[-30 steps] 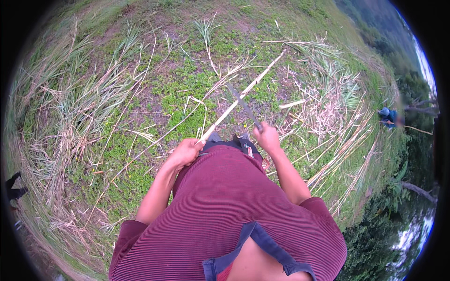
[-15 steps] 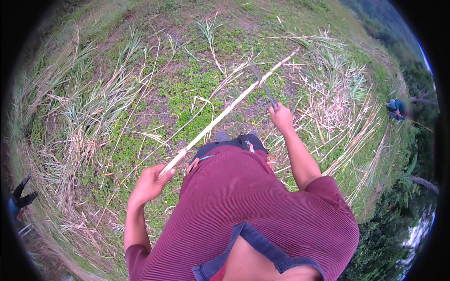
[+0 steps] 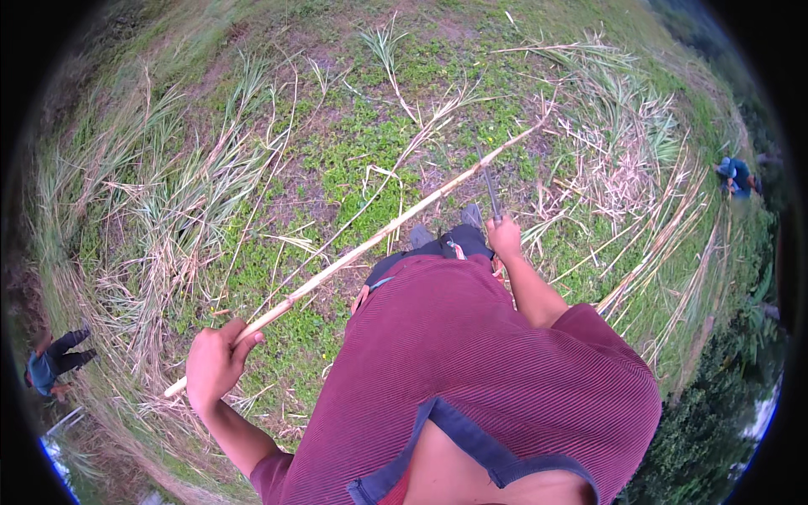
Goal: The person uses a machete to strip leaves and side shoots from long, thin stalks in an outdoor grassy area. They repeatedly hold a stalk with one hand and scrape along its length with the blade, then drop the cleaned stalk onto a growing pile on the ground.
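Note:
A long pale cane stalk slants across in front of me, from the lower left up to the far right. My left hand is wrapped round it near its lower end, and a short butt sticks out past the fist. My right hand grips the handle of a long dark-bladed knife, probably a machete. Its blade points away from me and crosses the stalk near the stalk's far part; whether they touch I cannot tell. The stalk's thin far tip reaches dry leaf litter.
Cut leaves and stalks lie heaped at left. More dry leaves and several pale stalks lie at right. One person is at the far left, another at the far right. Trees edge the right side.
My left hand has moved left and down along with the stalk, which now lies flatter and shows a butt beyond the hand. My right hand and the knife are slightly lower.

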Motion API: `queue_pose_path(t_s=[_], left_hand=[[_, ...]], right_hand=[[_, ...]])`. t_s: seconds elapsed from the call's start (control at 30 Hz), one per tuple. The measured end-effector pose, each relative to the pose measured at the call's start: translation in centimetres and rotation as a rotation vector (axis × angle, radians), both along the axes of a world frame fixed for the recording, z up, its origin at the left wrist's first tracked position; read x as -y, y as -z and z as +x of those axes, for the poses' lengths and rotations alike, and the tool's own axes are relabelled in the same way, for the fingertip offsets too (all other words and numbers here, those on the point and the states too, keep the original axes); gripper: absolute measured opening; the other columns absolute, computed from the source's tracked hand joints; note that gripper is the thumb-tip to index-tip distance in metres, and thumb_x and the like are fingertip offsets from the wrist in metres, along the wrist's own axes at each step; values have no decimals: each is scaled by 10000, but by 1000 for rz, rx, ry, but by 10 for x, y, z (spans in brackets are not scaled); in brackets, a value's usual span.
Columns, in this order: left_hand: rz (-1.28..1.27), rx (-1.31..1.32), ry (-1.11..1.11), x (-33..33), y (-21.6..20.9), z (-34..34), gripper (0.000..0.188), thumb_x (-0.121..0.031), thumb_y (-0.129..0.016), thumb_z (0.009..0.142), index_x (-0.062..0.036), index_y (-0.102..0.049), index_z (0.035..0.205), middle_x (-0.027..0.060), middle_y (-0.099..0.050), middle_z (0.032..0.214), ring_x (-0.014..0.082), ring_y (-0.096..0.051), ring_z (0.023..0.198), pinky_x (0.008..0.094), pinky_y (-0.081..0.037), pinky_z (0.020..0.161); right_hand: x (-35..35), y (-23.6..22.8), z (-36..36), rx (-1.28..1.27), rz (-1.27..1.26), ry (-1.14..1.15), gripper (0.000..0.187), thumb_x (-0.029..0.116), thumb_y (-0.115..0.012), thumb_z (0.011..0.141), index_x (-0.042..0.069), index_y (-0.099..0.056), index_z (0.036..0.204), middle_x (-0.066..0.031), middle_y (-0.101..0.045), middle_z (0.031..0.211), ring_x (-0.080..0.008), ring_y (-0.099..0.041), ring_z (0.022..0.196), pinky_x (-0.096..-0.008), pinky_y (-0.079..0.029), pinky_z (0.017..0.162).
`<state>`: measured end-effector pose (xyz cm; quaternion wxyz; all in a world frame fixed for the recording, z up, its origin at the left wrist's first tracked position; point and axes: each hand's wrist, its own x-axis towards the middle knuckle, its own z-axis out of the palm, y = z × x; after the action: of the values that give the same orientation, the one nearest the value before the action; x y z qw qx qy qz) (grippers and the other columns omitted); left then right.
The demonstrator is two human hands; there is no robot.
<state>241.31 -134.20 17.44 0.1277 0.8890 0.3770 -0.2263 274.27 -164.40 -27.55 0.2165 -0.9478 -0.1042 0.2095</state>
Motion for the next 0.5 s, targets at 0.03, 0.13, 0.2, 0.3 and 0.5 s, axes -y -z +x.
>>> queue_pose_path(t_s=[0.03,0.13,0.2,0.3,0.5], left_hand=[[-18,2,-6,2,-2,3,343,-364,-680,875,-43,-611,775,149,-499,503,348,-482,468,429,-375,473],[-44,11,3,-3,-8,11,317,-332,-666,895,-29,-631,806,167,-476,505,334,-467,454,425,-358,470],[-36,-22,1,-9,-16,23,325,-336,-666,895,-27,-631,802,168,-477,508,336,-460,452,426,-355,469],[15,-32,51,-12,-34,34,336,-346,-670,891,-35,-615,775,158,-493,507,338,-465,444,423,-351,459],[233,-4,150,2,-83,43,311,-269,-705,864,-44,-556,707,137,-498,496,324,-482,429,409,-350,442]], right_hand=[[-4,-18,-4,22,43,-27,357,306,-627,857,-21,-608,1000,-245,-672,784,-408,-673,751,-482,-533,703],[-29,-86,-14,-84,245,-209,322,330,-644,860,49,-589,1007,-206,-685,811,-403,-674,764,-493,-543,694],[-38,-99,-20,-65,373,-372,291,320,-651,860,64,-580,980,-194,-685,808,-385,-677,751,-481,-541,673],[-46,-94,-15,10,405,-531,272,313,-650,864,71,-572,961,-186,-685,827,-369,-680,752,-464,-540,665],[-3,14,58,-218,-134,107,361,364,-595,883,25,-641,999,-238,-680,904,-412,-659,900,-504,-514,815]])
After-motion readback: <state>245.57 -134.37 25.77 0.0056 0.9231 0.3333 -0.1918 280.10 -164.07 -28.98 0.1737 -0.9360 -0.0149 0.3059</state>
